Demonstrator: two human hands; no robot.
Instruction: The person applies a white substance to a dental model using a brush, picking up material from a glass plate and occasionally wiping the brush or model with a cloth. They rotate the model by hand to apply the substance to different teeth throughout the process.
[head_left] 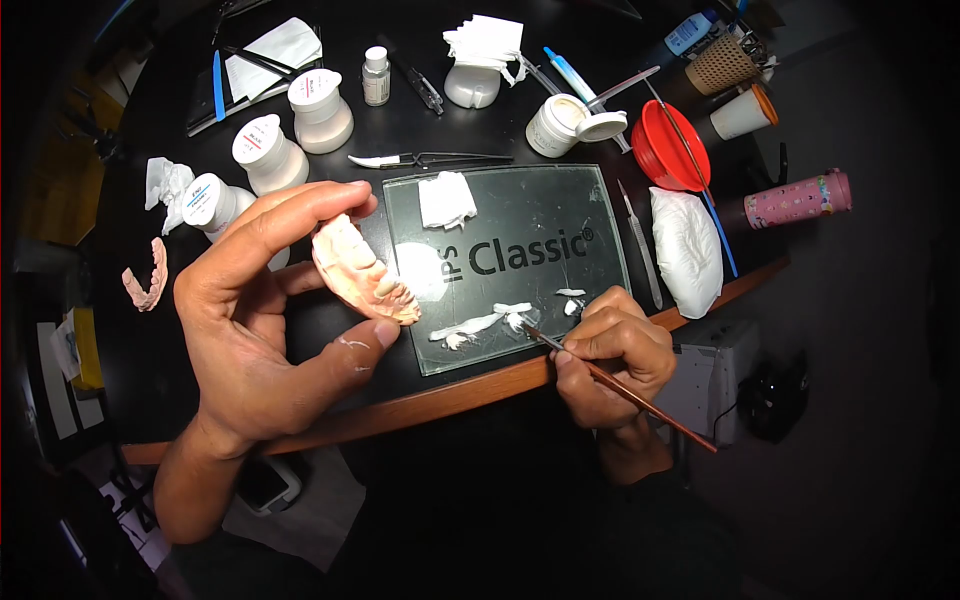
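Observation:
Between the thumb and fingers of my left hand (265, 310) is a pinkish dental cast (352, 268) with a row of teeth, raised beside the slab's left edge. My right hand (620, 358) pinches a thin brush (640, 398) with a reddish-brown handle. Its tip touches or hovers just over the white paste (512, 318) smeared on the glass slab (540, 205) marked "Classic"; contact is hard to tell. A folded white tissue (447, 200) lies on the slab's upper left.
Several lidded jars (320, 110) stand at the back left, near a second dental cast (147, 275). Tweezers (430, 159) lie behind the slab. To the right are a spatula (640, 243), a white pouch-like bundle (687, 252), a red bowl (655, 150) and a pink bottle (797, 198).

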